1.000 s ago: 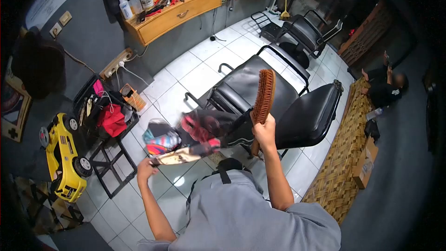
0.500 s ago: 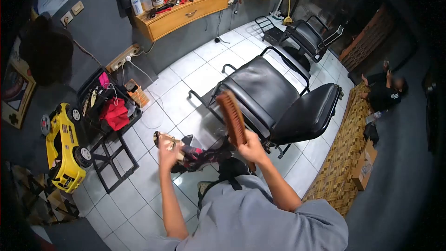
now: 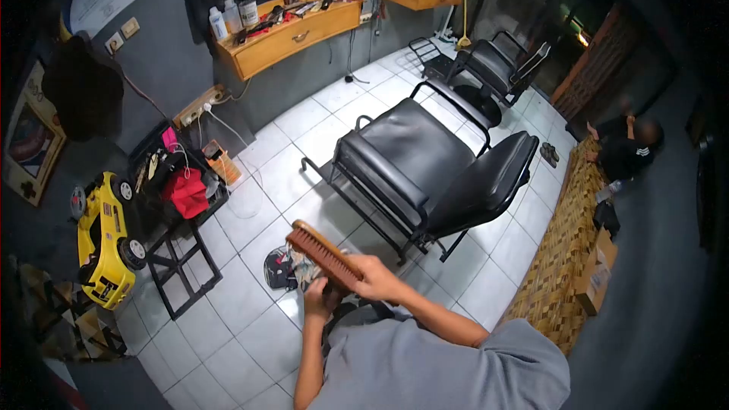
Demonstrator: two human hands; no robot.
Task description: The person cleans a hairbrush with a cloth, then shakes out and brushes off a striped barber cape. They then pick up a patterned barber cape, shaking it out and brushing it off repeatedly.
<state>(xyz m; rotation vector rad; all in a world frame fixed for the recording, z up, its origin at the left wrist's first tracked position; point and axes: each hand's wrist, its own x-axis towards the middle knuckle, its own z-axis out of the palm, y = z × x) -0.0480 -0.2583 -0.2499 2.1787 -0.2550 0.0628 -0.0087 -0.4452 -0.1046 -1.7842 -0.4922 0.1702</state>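
Observation:
My right hand [image 3: 380, 279] is closed around one end of a wooden-backed brush [image 3: 325, 255] with brown bristles, which slants up to the left in front of my body. Just below the brush is my left hand [image 3: 319, 300], its fingers curled, right beside the bristles. Whatever those fingers hold is hidden, and I cannot tell what it is. A pale patterned thing [image 3: 305, 269] shows partly behind the brush. To its left, low near the floor tiles, appears a black item [image 3: 279, 269] with light and red markings.
A black reclining barber chair [image 3: 410, 159] stands ahead, with a second chair [image 3: 490, 64] beyond. On the left are a yellow toy car [image 3: 106, 243], an open case [image 3: 182, 190] and a black metal frame [image 3: 184, 269]. A person [image 3: 626, 153] sits by the woven mat [image 3: 543, 288].
The brush has swung down and left, from upright to slanting across my front. My left hand has drawn back towards my body and the brush. The view has shifted slightly.

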